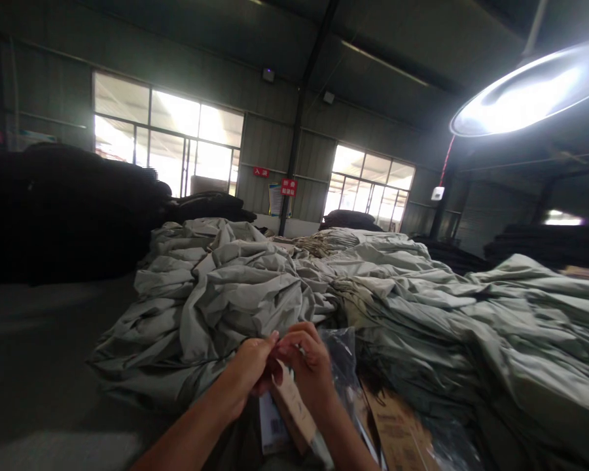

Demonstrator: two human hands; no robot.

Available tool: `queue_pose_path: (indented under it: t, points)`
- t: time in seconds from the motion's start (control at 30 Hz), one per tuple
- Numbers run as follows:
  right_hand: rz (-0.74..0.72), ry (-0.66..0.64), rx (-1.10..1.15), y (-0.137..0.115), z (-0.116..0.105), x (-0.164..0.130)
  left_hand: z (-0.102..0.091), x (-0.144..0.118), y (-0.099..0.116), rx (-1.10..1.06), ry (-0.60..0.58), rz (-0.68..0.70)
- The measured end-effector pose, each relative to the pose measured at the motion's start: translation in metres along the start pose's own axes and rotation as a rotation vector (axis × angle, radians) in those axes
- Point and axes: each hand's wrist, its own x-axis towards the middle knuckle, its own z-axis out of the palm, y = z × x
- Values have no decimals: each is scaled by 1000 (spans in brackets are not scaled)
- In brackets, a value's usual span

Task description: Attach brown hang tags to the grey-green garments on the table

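Both hands together, left hand [250, 366] and right hand [310, 366] pinching a paper tag [294, 402]. Just beside, right: clear plastic bag [341, 353], contents unclear. Beyond: heaped grey cloth [235, 288].

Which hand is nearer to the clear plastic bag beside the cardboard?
Right. The right hand lies against the clear plastic bag, overlapping its left edge. The left hand sits farther left, its fingertips meeting the right hand's, apart from the bag.

a pale paper tag [294, 400] hangs tilted at six o'clock, its top end pinched, clear plastic bag [341, 356] just behind.
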Motion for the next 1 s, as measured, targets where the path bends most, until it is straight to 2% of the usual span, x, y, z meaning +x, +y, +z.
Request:
queue_pose_path:
  t: [0.07, 0.13, 0.2, 0.27, 0.33, 0.4, 0.5, 0.6, 0.67, 0.8, 0.9, 1.0]
  points:
    - [21, -45, -17, 2, 3, -2, -5, 3, -1, 70, 2, -64]
    - [81, -86, 2, 6, 9, -6, -12, 8, -3, 280, 40, -71]
    - [163, -135, 74, 13, 16, -11, -19, 13, -6, 599, 118, 45]
    - [266, -149, 176, 22, 24, -15, -22, 16, -9, 908, 199, 229]
    - [388, -116, 276, 30, 29, -18, -20, 16, -15, 1094, 264, 389]
    - [521, -75, 379, 37, 31, -19, -17, 18, -21, 1167, 318, 517]
    - [678, -40, 528, 44, 28, -17, -13, 24, -33, 1106, 352, 715]
    - [774, -71, 614, 45, 22, -15, -16, 32, -41, 900, 318, 837]
    - [830, -120, 656, 43, 19, -16, -20, 36, -42, 726, 253, 810]
    - [922, -126, 730, 39, 15, -17, -27, 41, -41, 507, 116, 644]
    - [938, -100, 743, 40, 15, -17, -29, 43, -40, 479, 119, 559]
    - [913, -55, 662, 45, 18, -16, -27, 43, -39, 497, 157, 523]
